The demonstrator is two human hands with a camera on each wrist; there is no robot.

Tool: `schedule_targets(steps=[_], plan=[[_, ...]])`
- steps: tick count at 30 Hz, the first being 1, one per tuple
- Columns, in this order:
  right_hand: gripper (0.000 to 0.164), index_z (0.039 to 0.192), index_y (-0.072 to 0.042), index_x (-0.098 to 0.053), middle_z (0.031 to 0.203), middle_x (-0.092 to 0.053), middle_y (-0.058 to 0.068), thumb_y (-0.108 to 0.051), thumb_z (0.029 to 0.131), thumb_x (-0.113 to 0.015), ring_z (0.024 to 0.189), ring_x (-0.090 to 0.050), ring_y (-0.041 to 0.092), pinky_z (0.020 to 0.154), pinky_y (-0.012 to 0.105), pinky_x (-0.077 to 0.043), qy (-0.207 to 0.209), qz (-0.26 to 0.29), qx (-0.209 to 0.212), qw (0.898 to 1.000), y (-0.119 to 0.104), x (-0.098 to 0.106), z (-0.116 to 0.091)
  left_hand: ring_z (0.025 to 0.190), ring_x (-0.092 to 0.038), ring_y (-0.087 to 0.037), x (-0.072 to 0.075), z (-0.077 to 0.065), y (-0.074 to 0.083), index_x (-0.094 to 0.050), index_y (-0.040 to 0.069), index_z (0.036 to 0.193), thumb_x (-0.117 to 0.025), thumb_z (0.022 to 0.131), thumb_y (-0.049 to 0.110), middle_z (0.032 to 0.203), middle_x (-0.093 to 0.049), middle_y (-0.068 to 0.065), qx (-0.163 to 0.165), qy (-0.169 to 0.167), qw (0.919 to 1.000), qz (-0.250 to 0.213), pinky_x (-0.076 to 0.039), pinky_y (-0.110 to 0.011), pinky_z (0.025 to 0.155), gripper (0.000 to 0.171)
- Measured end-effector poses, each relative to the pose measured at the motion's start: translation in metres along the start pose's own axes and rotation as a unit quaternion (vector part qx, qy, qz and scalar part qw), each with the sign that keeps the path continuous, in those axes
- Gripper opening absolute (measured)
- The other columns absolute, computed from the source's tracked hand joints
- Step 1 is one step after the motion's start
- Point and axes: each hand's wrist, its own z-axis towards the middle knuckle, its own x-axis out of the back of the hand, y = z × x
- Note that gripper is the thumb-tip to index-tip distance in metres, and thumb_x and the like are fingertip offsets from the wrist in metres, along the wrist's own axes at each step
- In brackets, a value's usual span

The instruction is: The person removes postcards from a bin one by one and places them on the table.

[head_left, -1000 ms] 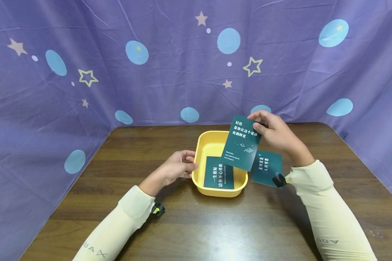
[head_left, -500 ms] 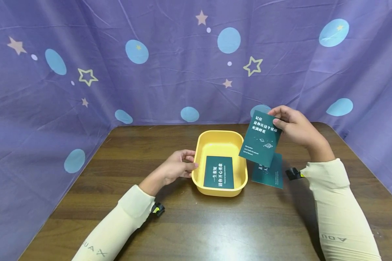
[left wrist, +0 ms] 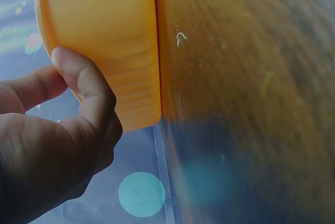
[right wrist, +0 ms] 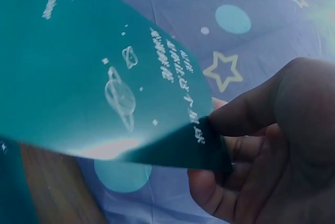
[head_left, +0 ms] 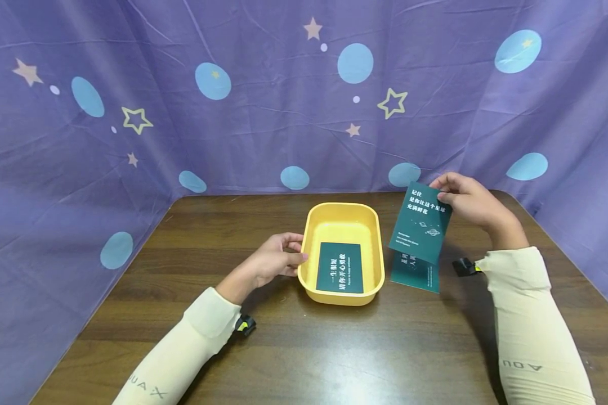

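In my head view, the right hand (head_left: 476, 205) pinches a dark green card (head_left: 419, 228) at its far right corner; the right wrist view shows me the thumb on the printed face and fingers behind. The rest of the card reaches out from that grip toward the lower left, hanging over a second card (head_left: 416, 278) on the table (head_left: 233, 360), right of the yellow tray (head_left: 336, 232); whether the two touch, I can't tell. It is rectangular, with white lettering and ringed planets, and glare streaks it in my wrist feed. Its long axis runs far to near, the near end slanting left, with the large characters at the far end. The left hand (head_left: 266, 261) has thumb and fingers pinched on the tray's left rim; another green card (head_left: 339, 270) lies inside.
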Motion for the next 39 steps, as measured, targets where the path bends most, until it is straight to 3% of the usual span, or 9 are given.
schedule_targets(steps=[12, 19, 28, 34, 39], plan=[[0.019, 0.117, 0.003, -0.056, 0.105, -0.061, 0.017, 0.003, 0.101, -0.046, 0.094, -0.057, 0.026, 0.08, 0.032, -0.051, -0.091, -0.009, -0.028, 0.995, 0.023, -0.012, 0.005, 0.088, -0.063, -0.025, 0.0, -0.001, 0.001, -0.042, -0.006, 0.147, -0.065, 0.096, -0.004, 0.121, -0.049, -0.019, 0.008, 0.007, 0.9999, 0.004, -0.059, -0.028, 0.067, 0.056], [0.019, 0.114, 0.003, -0.055, 0.104, -0.059, 0.016, 0.004, 0.098, -0.044, 0.088, -0.056, 0.025, 0.07, 0.035, -0.053, -0.147, 0.01, -0.046, 0.988, 0.03, -0.022, 0.007, 0.087, -0.063, -0.024, 0.0, 0.0, 0.001, -0.043, -0.005, 0.147, -0.065, 0.096, -0.004, 0.124, -0.049, -0.021, 0.01, 0.013, 0.9998, 0.006, -0.059, -0.028, 0.067, 0.055], [0.021, 0.115, 0.003, -0.052, 0.103, -0.055, 0.016, 0.004, 0.097, -0.042, 0.083, -0.053, 0.024, 0.063, 0.035, -0.049, -0.176, 0.02, -0.073, 0.982, 0.041, -0.031, 0.01, 0.087, -0.063, -0.024, -0.002, 0.0, 0.0, -0.044, -0.004, 0.146, -0.065, 0.096, -0.004, 0.12, -0.05, -0.017, 0.01, 0.016, 0.9998, 0.005, -0.06, -0.029, 0.067, 0.054], [0.021, 0.117, 0.003, -0.056, 0.105, -0.059, 0.014, -0.007, 0.099, -0.059, 0.087, -0.053, 0.022, 0.066, 0.035, -0.049, -0.188, -0.021, -0.057, 0.98, 0.043, -0.032, 0.012, 0.088, -0.063, -0.025, -0.002, 0.0, 0.001, -0.043, -0.005, 0.147, -0.065, 0.096, -0.004, 0.121, -0.05, -0.019, 0.01, 0.012, 0.9999, 0.001, -0.059, -0.028, 0.067, 0.056], [0.036, 0.113, 0.003, -0.059, 0.105, -0.065, 0.011, -0.015, 0.089, -0.08, 0.097, -0.057, 0.024, 0.085, 0.038, -0.049, -0.198, -0.062, -0.042, 0.977, 0.043, -0.034, 0.013, 0.087, -0.063, -0.025, -0.001, 0.0, 0.001, -0.043, -0.005, 0.147, -0.065, 0.096, -0.004, 0.118, -0.051, -0.016, 0.011, 0.012, 0.9999, 0.003, -0.059, -0.028, 0.067, 0.056]])
